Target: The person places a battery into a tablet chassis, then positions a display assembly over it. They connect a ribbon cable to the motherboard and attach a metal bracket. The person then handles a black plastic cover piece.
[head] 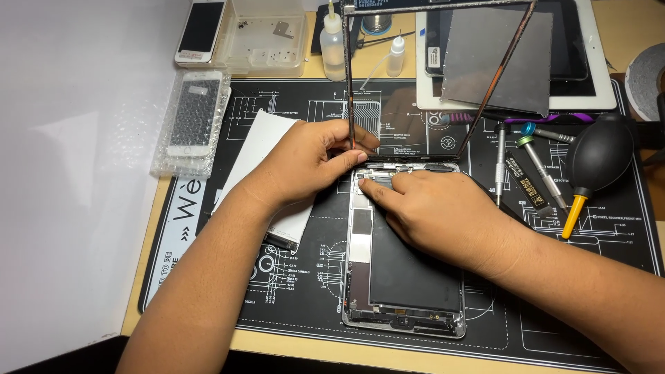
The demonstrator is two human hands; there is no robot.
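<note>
Tablet body (405, 277) lies open at lower centre of the frame, long axis running up-frame, its raised screen frame (350, 83) pinched shut in my left hand (305, 163) while my right hand (443, 215), nearer, presses one finger at its top edge, holding nothing.

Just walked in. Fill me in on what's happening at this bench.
A person is working on an opened tablet lying on a black repair mat. The left hand pinches the edge of the lifted screen frame, holding it upright at the tablet's top end. The right hand rests on the exposed insides, its index fingertip pressing near the top edge. Screwdrivers and a black air blower lie to the right.
</note>
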